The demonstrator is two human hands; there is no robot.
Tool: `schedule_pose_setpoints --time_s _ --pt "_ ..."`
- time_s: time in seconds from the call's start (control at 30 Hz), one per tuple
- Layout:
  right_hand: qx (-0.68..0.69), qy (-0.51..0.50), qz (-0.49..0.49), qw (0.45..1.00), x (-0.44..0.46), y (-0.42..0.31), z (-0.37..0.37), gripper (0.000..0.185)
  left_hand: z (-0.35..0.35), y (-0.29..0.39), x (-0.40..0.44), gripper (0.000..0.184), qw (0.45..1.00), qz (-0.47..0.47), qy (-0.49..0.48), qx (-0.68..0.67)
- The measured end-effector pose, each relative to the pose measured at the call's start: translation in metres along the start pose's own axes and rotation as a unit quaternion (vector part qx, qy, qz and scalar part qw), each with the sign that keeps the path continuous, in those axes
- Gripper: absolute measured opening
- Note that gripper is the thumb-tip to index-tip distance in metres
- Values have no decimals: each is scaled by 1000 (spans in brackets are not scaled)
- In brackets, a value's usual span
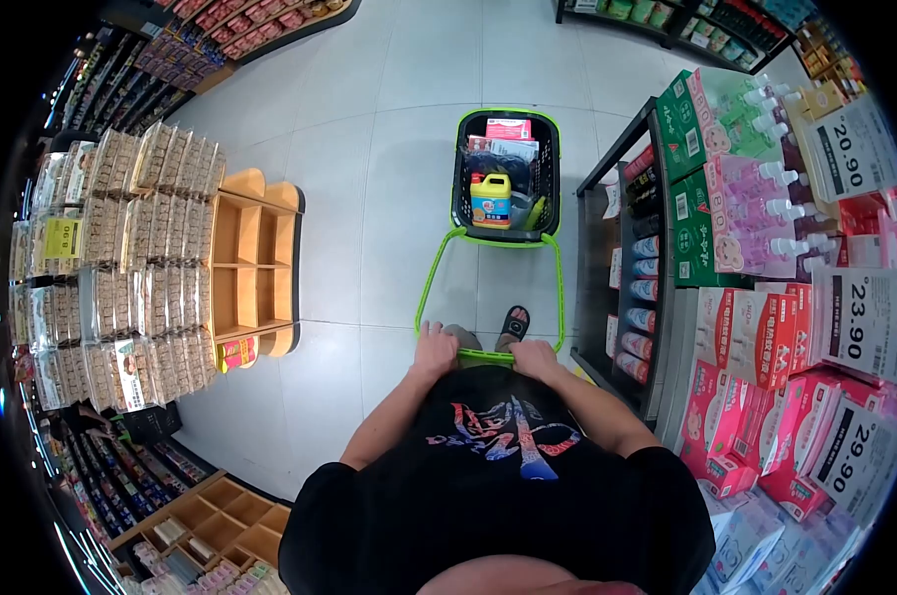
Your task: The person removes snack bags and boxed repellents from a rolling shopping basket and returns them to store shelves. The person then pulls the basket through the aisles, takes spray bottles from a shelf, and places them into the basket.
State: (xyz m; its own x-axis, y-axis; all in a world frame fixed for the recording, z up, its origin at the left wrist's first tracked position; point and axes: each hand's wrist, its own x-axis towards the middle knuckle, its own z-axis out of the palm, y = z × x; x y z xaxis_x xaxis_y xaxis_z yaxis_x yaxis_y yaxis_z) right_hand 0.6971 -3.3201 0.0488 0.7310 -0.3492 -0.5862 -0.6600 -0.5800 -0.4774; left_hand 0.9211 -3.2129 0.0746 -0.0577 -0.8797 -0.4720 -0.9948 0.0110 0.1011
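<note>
A black shopping basket (506, 237) with a bright green rim sits on the floor ahead of me. Its long green handle (562, 297) reaches back toward my body. My left hand (436, 350) is closed around the handle's near left corner, and my right hand (534, 359) is closed on the same bar near its right end. In the basket are a yellow jug (491, 203) with a red cap and a blue-and-orange label, a pink box (509, 128), and some wrapped items that I cannot make out.
A shelf of spray cans (645, 270) and a display of pump bottles (766, 188) and boxes stand close on the right, with price signs (850, 315). Stacked clear packs (112, 248) and a wooden shelf unit (255, 263) stand left. Grey tiled floor (369, 178) lies between.
</note>
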Motion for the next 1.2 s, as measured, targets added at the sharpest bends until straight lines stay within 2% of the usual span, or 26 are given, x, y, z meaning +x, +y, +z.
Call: schedule_pose_setpoints --time_s 0.07,0.17,0.3,0.37,0.47,0.67,0.8,0.87,1.0,1.2 --pt "17 25 -19 999 16 7 -4 20 -6 -7 12 20 997 -40 -58 -26" --pt "28 23 -13 999 36 9 -18 21 -19 -17 26 21 995 -74 -42 -50" --pt "6 47 9 999 64 14 -35 21 -27 -34 45 23 996 -76 2 -41" --pt "35 -9 31 999 74 15 -53 25 -40 -40 53 22 994 -71 50 -71" --pt "35 -9 48 998 90 16 -69 27 -50 -60 72 22 993 -76 19 -84" --pt "34 -30 83 996 133 0 -90 29 -63 -115 98 20 989 -51 44 -134" --pt "40 -46 137 989 172 -20 -113 30 -79 -166 121 21 986 24 36 -160" --pt "50 -46 135 989 195 -35 -110 30 -82 -195 127 22 991 0 35 -131" --pt "51 -26 156 986 236 -75 -139 27 -92 -262 148 20 991 47 22 -121" --pt "110 -6 214 971 310 -111 -151 32 -125 -346 185 22 995 63 -11 -75"
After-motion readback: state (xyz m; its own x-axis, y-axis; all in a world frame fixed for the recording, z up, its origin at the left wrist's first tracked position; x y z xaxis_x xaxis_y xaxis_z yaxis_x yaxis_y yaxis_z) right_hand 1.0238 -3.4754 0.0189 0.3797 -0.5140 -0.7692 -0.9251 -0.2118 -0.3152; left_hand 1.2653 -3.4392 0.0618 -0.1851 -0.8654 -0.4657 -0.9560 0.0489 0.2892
